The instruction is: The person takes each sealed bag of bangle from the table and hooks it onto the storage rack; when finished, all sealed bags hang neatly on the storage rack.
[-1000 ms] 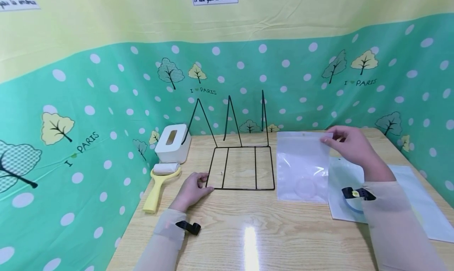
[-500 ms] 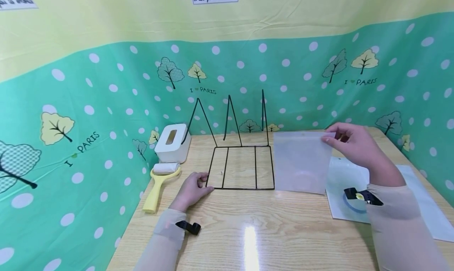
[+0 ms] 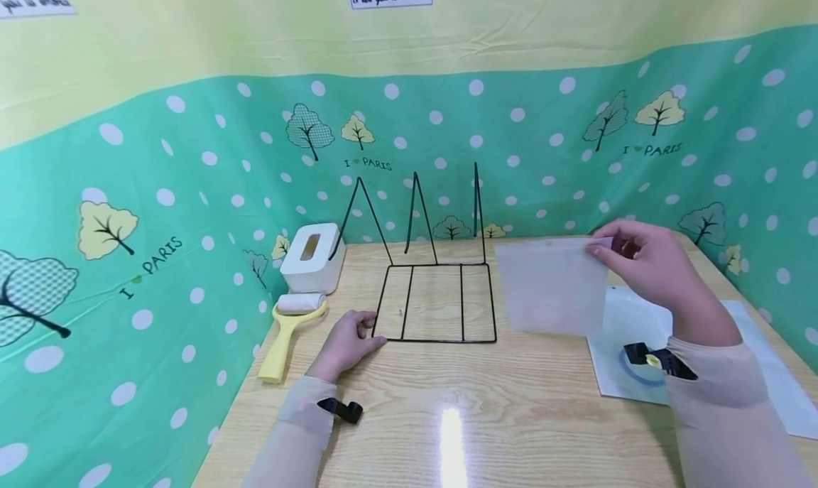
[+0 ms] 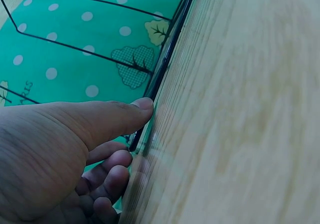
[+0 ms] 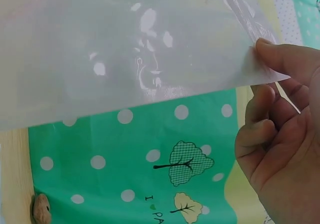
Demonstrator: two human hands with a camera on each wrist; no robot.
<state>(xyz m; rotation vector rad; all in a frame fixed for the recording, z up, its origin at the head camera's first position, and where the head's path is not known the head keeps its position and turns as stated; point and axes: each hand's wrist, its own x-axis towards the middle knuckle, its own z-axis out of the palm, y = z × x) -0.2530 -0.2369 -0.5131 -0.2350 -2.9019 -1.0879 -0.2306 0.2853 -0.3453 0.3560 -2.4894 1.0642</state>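
Note:
A black wire rack point(image 3: 441, 342) stands on the wooden table, with several pointed uprights rising at its back. At its front left corner my left hand point(image 3: 345, 342) pinches the wire; the left wrist view shows the thumb point(image 4: 135, 108) on top and the other fingers curled below. To the rack's right, my right hand point(image 3: 645, 261) holds a translucent plastic bag point(image 3: 552, 285) by its upper right corner, thumb on the near face. The bag spreads out leftward from the fingers, its lower edge over the table. Shiny reflections cover its film point(image 5: 115, 48) in the right wrist view.
Behind my left hand are a white tissue box point(image 3: 329, 275) and a yellow-handled lint roller point(image 3: 275, 353). Pale blue flat packets point(image 3: 623, 317) lie at the right, partly under my right forearm. A green dotted curtain point(image 3: 524, 154) closes off the back and sides.
The bag's lower edge has risen and its face has turned from clear and shiny to milky in the head view. My right hand has shifted slightly right; the left hand has stayed on the rack.

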